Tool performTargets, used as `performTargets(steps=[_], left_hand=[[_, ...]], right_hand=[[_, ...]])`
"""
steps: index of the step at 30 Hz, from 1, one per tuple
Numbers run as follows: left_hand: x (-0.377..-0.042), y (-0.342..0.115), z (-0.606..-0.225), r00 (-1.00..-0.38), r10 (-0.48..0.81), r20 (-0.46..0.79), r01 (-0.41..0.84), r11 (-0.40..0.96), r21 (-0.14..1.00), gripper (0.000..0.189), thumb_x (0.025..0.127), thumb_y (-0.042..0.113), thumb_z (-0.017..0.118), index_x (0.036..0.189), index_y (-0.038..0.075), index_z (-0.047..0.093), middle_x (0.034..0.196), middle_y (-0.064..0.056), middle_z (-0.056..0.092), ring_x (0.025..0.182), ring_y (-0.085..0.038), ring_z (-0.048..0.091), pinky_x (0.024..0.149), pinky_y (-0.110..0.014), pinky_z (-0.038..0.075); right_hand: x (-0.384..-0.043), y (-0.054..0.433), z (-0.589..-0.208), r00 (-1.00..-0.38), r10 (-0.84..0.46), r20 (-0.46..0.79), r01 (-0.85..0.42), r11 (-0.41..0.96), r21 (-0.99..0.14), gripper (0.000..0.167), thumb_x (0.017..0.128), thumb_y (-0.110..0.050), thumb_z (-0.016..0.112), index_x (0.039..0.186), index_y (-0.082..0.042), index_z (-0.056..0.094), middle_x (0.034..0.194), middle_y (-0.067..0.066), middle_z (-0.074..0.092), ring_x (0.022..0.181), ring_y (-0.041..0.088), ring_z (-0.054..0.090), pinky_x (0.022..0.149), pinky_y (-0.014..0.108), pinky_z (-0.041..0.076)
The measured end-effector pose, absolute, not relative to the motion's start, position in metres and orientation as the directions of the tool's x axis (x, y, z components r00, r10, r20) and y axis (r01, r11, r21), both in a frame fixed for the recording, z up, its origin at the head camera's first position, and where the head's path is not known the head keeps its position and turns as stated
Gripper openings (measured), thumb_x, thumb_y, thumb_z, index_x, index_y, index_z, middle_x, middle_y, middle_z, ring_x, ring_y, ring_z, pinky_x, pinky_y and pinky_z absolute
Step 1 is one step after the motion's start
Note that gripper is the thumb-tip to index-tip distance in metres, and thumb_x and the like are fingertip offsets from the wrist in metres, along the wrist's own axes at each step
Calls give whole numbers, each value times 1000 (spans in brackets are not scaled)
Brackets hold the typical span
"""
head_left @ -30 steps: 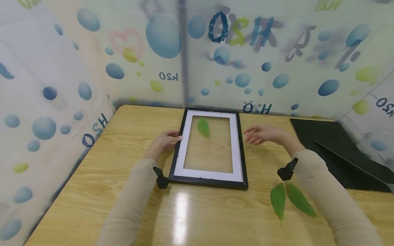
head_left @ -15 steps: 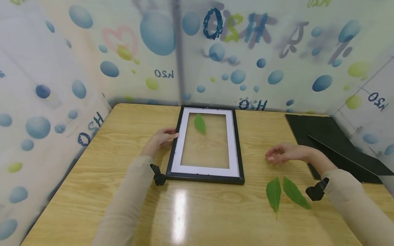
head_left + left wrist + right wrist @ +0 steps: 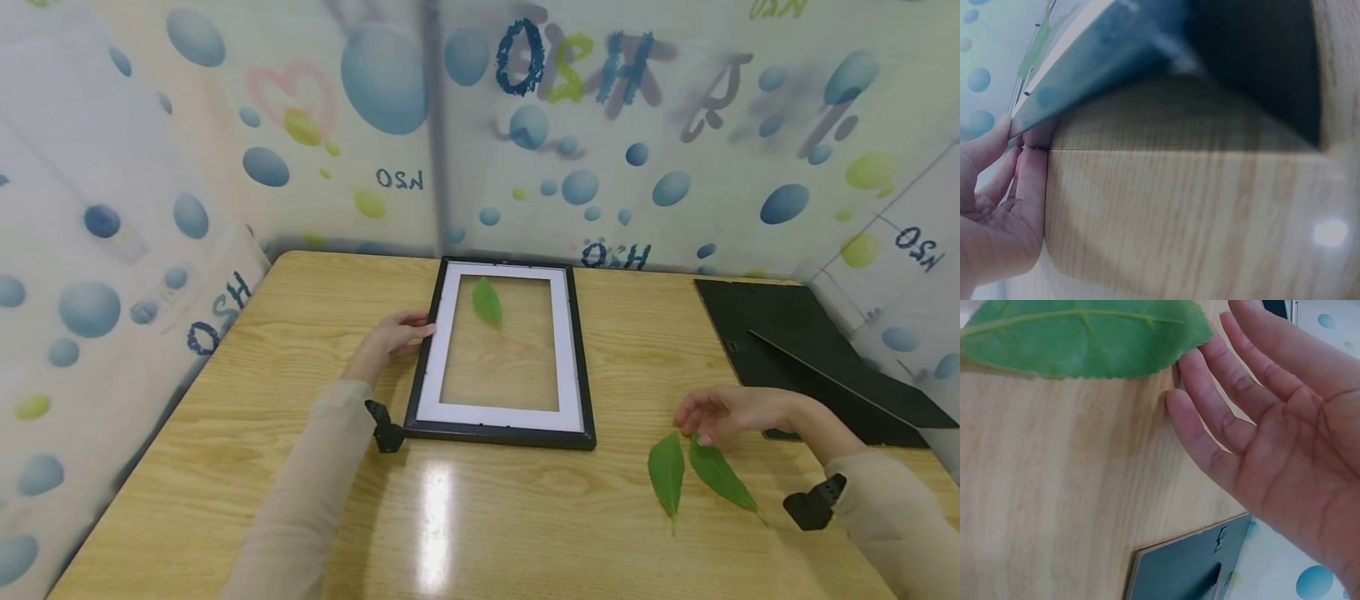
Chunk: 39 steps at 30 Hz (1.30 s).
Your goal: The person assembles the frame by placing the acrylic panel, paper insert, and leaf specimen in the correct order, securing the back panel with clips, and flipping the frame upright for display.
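Note:
A black picture frame (image 3: 501,437) with a white mat (image 3: 431,392) lies on the table, a green leaf (image 3: 487,302) showing within the mat's opening. My left hand (image 3: 396,333) holds the frame's left edge; in the left wrist view, thumb and fingers (image 3: 1034,181) meet at that edge. Two more green leaves lie side by side at the right: a left leaf (image 3: 666,475) and a right leaf (image 3: 722,477). Over the upper end of the right leaf hovers my right hand (image 3: 738,412), its thumb tip right at the leaf. The right wrist view shows loosely bent fingers (image 3: 1188,419) beside a leaf's end (image 3: 1085,337).
A black backing board (image 3: 757,312) with a raised stand flap (image 3: 847,379) lies at the right, behind the right hand. The wooden table (image 3: 300,300) ends against a wall covering (image 3: 315,208) printed with bubbles.
My right hand has left the frame's right side and come rightward and nearer, down to the two leaves. The left hand stays on the frame. The head view has shifted slightly.

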State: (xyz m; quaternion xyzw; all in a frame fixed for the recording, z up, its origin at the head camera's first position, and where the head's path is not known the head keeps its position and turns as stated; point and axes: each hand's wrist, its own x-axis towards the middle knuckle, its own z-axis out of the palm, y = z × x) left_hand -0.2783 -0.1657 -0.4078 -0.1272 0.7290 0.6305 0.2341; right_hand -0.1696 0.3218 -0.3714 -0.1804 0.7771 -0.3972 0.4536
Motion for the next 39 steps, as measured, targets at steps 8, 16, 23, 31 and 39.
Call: performTargets(steps=[8,16,23,31,39], left_hand=[[-277,-165,-405,-854,108,-508,-489,165,857,57,90,8,55,142,7,31,148,-9,30,131,-22,35,109,-35,35],[-279,-165,-402,-857,102,-505,-483,184,856,57,90,9,56,141,8,32,147,-10,32,130,-22,36,109,-35,35],[-276,-165,-403,-856,84,-510,-489,188,852,55,90,10,56,140,8,34,145,-11,35,128,-22,38,108,-35,36],[-275,-168,-408,-865,80,-495,-474,194,859,54,89,10,57,139,8,36,143,-13,36,124,-22,41,107,-36,37],[-275,-165,-407,-867,73,-493,-476,167,863,54,89,8,57,139,7,37,142,-13,37,124,-23,42,106,-36,38]], right_hand=[[-167,329,-376,-504,-701,-504,25,571,-820,36,85,-2,58,116,13,46,96,4,56,81,4,54,71,21,51],[-168,332,-364,-532,-622,-574,45,656,-754,34,89,-12,57,115,8,50,105,7,56,82,8,55,69,24,50],[-176,331,-352,-523,-623,-581,70,649,-758,33,91,-12,54,117,8,48,103,10,55,80,9,57,70,28,53],[-193,316,-338,-602,-566,-563,50,678,-734,43,91,-16,55,124,9,41,104,12,52,76,11,54,70,28,51],[-210,292,-335,-660,-509,-552,42,709,-704,51,90,-19,57,130,6,38,110,15,50,89,13,53,79,30,48]])
